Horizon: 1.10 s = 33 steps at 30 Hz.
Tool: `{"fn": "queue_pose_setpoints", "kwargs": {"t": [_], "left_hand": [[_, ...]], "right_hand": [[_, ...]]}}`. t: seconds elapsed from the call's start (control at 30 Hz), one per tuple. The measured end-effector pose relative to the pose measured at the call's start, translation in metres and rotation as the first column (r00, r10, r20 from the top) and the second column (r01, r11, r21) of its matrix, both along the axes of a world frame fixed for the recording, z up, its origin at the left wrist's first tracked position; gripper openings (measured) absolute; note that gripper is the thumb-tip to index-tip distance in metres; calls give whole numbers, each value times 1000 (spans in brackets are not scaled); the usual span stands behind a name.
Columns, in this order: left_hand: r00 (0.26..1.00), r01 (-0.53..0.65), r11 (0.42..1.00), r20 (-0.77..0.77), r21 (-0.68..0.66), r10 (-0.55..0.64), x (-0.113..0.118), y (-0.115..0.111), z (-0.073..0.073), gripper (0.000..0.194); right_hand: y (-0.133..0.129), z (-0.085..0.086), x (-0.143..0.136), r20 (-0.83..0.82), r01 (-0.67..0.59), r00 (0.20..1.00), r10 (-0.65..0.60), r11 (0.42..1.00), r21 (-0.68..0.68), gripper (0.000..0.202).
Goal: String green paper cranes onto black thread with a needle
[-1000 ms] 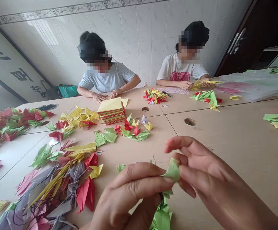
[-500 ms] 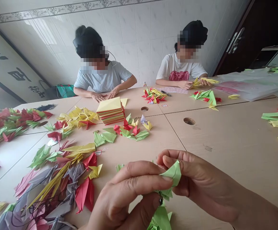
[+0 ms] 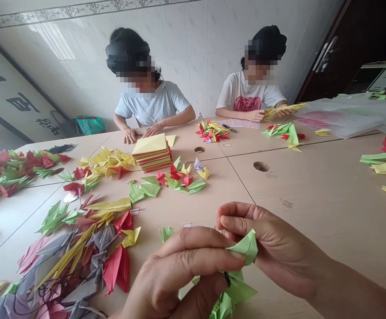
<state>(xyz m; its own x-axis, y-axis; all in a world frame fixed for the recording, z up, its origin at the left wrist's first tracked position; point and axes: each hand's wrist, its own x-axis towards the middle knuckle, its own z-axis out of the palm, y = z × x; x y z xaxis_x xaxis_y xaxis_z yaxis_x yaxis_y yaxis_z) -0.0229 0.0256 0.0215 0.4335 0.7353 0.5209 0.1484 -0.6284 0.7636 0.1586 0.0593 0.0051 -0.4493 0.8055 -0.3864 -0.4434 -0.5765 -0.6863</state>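
A pale tiled wall closes the room, and before it your wooden bench spreads wide, with a person in light blue and a person in white at its far edge. Your left hand grips a green folded paper between thumb and fingers, low in front of you above the bench. More green folded pieces hang or lie just beneath it; you cannot tell which. Your right hand is just beside the green paper, fingertips drawn together; whether they pinch something thin cannot be told. To your left lies a heap of grey, pink, red and yellow folded papers tangled with dark cord. Beyond it stands a stack of paper sheets, yellow on top.
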Motion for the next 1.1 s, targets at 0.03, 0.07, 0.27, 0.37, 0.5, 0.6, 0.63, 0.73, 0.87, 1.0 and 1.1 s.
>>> {"fn": "queue_pose_setpoints", "kwargs": {"t": [0.03, 0.07, 0.27, 0.37, 0.5, 0.6, 0.63, 0.73, 0.87, 1.0, 1.1], "left_hand": [[1000, 14, 1000, 1, 8, -14, 0, 1, 0, 44], [999, 33, 999, 4, 15, -33, 0, 2, -1, 44], [999, 51, 997, 23, -65, -50, -1, 3, -2, 44], [996, 73, 992, 60, -101, -67, -1, 1, 0, 44], [994, 61, 984, 102, -166, -45, 1, 3, 1, 41], [991, 62, 975, 131, -215, -34, 2, 4, 1, 41], [990, 63, 972, 135, -227, -33, 2, 4, 1, 40], [990, 74, 967, 133, -244, -43, 2, 4, 1, 40], [993, 51, 964, 114, -260, -22, 2, 2, 3, 40], [995, 86, 973, 74, -213, -72, 2, 2, 3, 38], [994, 108, 974, 51, -199, -100, 2, 3, 3, 38]], "right_hand": [[1, -1, 1, 9, 34, 999, -34, 999, 18, 14], [2, -2, 2, 20, 70, 997, -71, 997, 40, 14], [13, -2, 8, 66, 251, 963, -259, 961, 117, 12], [20, 0, 11, 49, 320, 944, -327, 940, 115, 11], [29, 1, 19, 21, 388, 919, -394, 911, 143, 13], [35, 0, 25, 3, 434, 897, -441, 885, 167, 15], [36, 0, 27, -7, 446, 892, -451, 878, 173, 16], [40, 1, 32, -32, 470, 880, -473, 862, 190, 18], [43, 4, 37, -21, 513, 853, -521, 832, 213, 26], [47, 7, 44, 5, 523, 839, -545, 808, 272, 22], [48, 10, 48, 9, 525, 832, -555, 792, 311, 14]]}}
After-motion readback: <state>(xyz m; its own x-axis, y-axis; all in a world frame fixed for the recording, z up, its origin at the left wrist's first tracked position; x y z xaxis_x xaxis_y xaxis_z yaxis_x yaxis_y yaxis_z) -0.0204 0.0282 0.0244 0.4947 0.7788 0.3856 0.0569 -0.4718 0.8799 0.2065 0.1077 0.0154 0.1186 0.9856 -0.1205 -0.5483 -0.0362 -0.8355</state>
